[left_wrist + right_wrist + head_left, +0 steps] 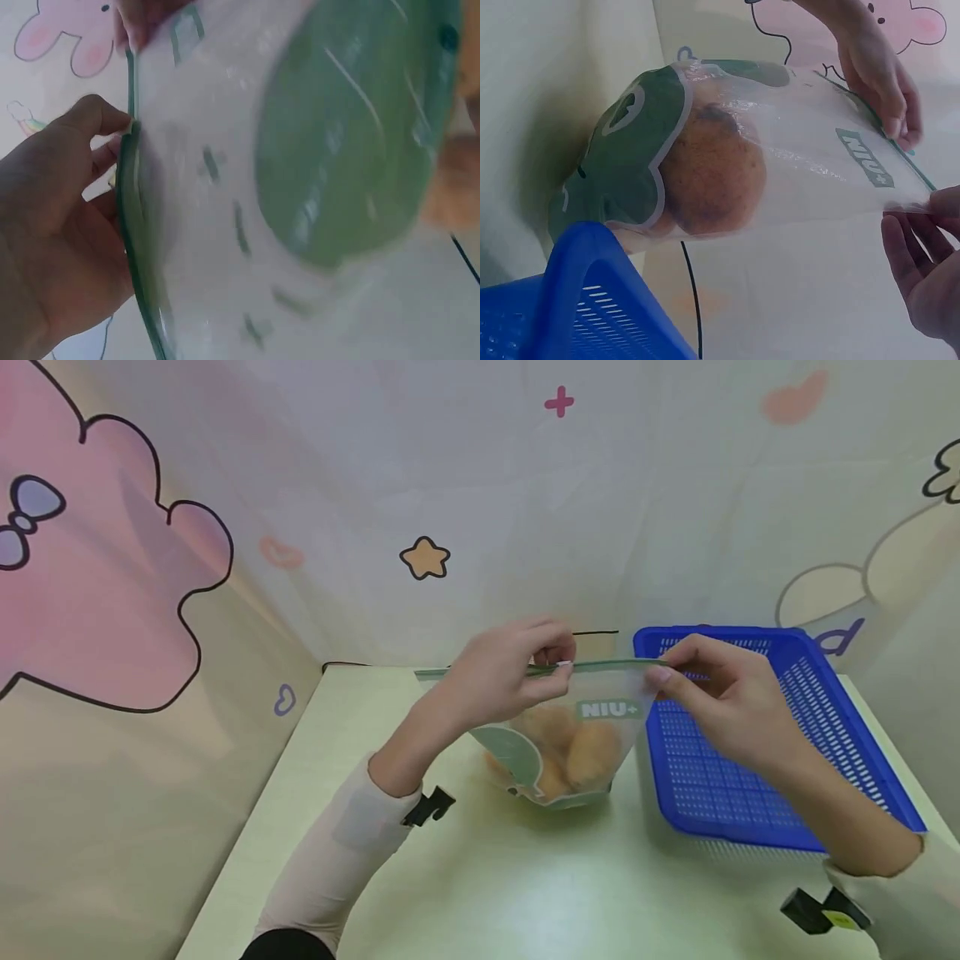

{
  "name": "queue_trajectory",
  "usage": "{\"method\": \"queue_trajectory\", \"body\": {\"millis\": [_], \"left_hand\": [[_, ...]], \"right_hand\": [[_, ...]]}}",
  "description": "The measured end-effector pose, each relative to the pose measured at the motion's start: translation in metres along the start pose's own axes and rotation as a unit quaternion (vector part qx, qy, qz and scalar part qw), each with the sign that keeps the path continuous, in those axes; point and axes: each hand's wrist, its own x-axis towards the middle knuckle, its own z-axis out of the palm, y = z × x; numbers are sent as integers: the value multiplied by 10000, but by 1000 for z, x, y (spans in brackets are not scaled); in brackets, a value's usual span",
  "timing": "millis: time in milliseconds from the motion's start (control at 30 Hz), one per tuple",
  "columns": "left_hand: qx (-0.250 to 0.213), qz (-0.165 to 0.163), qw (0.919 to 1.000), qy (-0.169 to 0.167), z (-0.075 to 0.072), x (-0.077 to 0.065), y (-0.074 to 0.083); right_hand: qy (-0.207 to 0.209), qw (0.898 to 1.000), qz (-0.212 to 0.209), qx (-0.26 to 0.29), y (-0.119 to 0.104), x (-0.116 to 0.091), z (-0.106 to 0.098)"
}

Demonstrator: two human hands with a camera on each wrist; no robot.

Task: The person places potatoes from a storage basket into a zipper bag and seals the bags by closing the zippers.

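Note:
A clear zip bag [633, 727] with green print and the letters NIU+ stands upright between the hands, its green zip edge on top. Inside it lie several tan, rounded potatoes [595, 753]; one potato [712, 169] shows dark patches in the right wrist view. My left hand [510, 672] pinches the zip edge near its middle, at a small pale slider [564, 667]. At the bag's right top corner, my right hand [723, 697] pinches the edge between thumb and forefinger. In the left wrist view, the left hand [67, 217] grips the green zip strip [129, 217].
A blue plastic basket [667, 806] with a perforated bottom stands on the right of the pale table [480, 893], partly under the right forearm. Behind the table hangs a printed cloth [480, 468].

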Motion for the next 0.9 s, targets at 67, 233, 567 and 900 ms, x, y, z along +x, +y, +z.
{"method": "queue_trajectory", "body": {"millis": [67, 233, 567, 900], "left_hand": [[-129, 23, 9999, -38, -7, -7, -13], [-740, -61, 9972, -74, -29, -24, -40], [-1160, -348, 9926, -46, -51, -39, -53], [-1127, -577, 9918, 172, -54, -56, -62]], "right_hand": [[39, 10000, 30, -1, 4, -3, -4], [164, 9994, -77, 291, 15, -7, -23], [43, 9855, -546, 1604, 29, -5, -34], [288, 9957, -299, 834, 29, -1, -30]]}}
